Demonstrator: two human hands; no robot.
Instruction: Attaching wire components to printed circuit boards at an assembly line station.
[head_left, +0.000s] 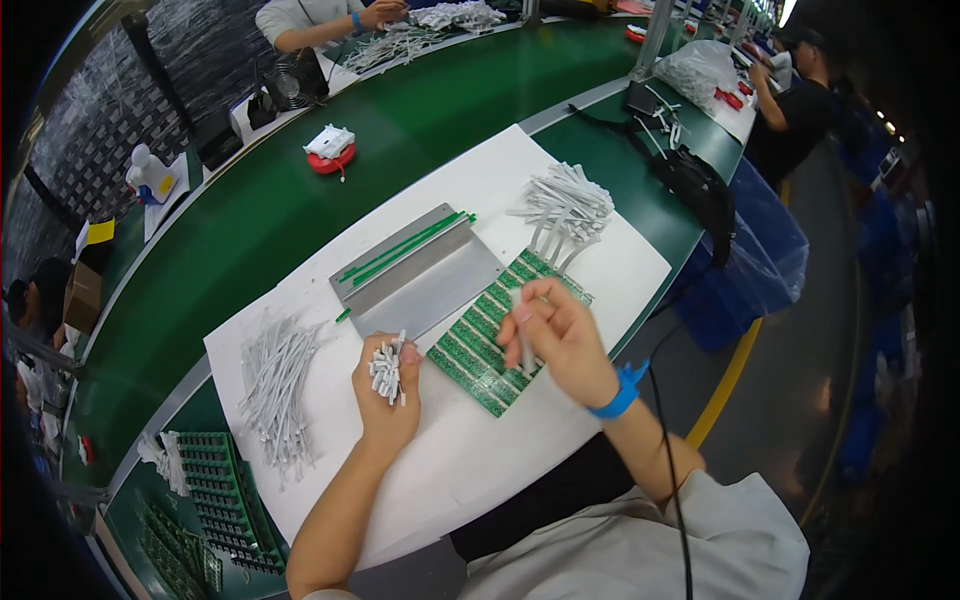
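Head view: our left hand (388,405) is closed round a bundle of white leads (384,370). Right of that grip, our right hand (565,340) pinches a pale piece (527,358), too blurred to name, over the green board panel (470,357). Left of the bundle: a cable heap (275,390). Our judgement: slack left fingers could spill leads; a right-hand bump could shift the panel. No lettering legible to us.

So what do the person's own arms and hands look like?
Both the left hand and the right hand are bare, no gloves. A bright blue band with a loose, pointy end goes round the right wrist. The right sleeve is pale grey and short. A thin black cable crosses that arm.
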